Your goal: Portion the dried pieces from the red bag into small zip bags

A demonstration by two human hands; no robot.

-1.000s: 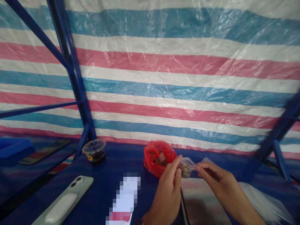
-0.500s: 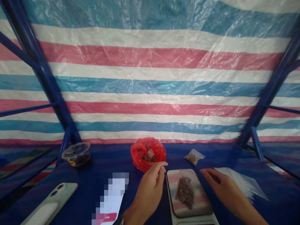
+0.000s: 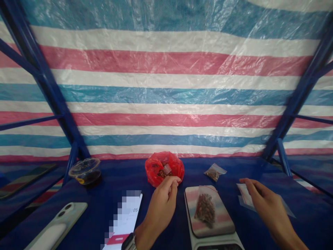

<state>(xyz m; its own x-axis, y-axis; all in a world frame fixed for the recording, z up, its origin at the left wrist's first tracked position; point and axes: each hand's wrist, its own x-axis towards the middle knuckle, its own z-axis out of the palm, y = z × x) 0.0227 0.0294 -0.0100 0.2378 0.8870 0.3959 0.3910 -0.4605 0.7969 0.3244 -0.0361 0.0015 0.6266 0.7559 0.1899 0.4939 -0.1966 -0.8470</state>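
Observation:
My left hand (image 3: 161, 205) is pinched closed at the near edge of a red plastic bag (image 3: 163, 169), which holds brown dried pieces and a small packet. Nothing shows between those fingertips. My right hand (image 3: 269, 205) rests on a stack of clear plastic bags (image 3: 247, 196) at the right, fingers stretched out. Between my hands stands a digital scale (image 3: 209, 211) with a shiny top, carrying a clear bag of brown dried pieces (image 3: 205, 210). A small filled zip bag (image 3: 215, 172) lies beyond the scale.
A lidded plastic cup with dark liquid (image 3: 85, 172) stands at the left. A pale phone (image 3: 57, 225) and a phone with a pixelated screen (image 3: 124, 218) lie near me. Blue metal posts (image 3: 293, 107) and a striped tarpaulin (image 3: 166, 104) rise behind the blue table (image 3: 117, 177).
My hands held a small zip bag together earlier; it now lies on the table. My right hand moved right onto the clear bags, my left moved to the red bag, and the view rose.

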